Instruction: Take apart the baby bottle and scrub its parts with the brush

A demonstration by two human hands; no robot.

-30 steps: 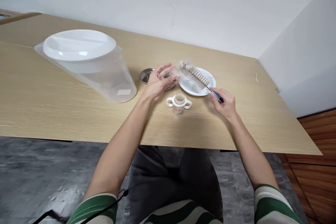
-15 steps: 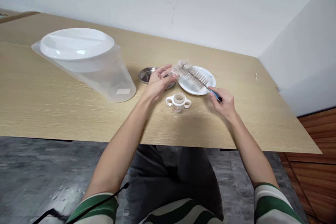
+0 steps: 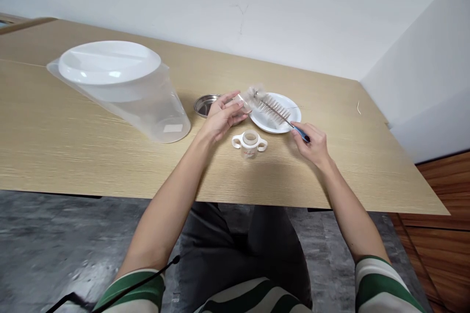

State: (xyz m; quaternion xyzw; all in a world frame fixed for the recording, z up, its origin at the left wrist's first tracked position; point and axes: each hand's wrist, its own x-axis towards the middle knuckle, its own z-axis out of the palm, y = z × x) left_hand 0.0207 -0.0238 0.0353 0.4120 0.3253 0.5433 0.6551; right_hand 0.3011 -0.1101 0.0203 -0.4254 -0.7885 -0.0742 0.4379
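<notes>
My right hand (image 3: 311,143) grips the blue handle of a bottle brush (image 3: 273,108), whose pale bristles point up and left over a white plate (image 3: 290,99). In my left hand (image 3: 224,116) is a small clear cup (image 3: 245,102), tilted with its mouth toward the brush. The brush's tufted tip is at the cup's rim; I cannot tell whether it reaches inside. Below them on the table stands a small bottle with two white handles (image 3: 250,143), upright and without a lid. A round metal dish (image 3: 201,105) lies behind my left hand, partly hidden by it.
A large translucent pitcher (image 3: 147,112) with a white lid stands on the left of the wooden table (image 3: 110,168). A small bent white strip (image 3: 359,107) lies at the right. The wall (image 3: 304,19) runs along the table's back edge.
The cup in my left hand has turned slightly, so more of its clear side shows. The brush has barely shifted in my right hand. The things on the table stay in place.
</notes>
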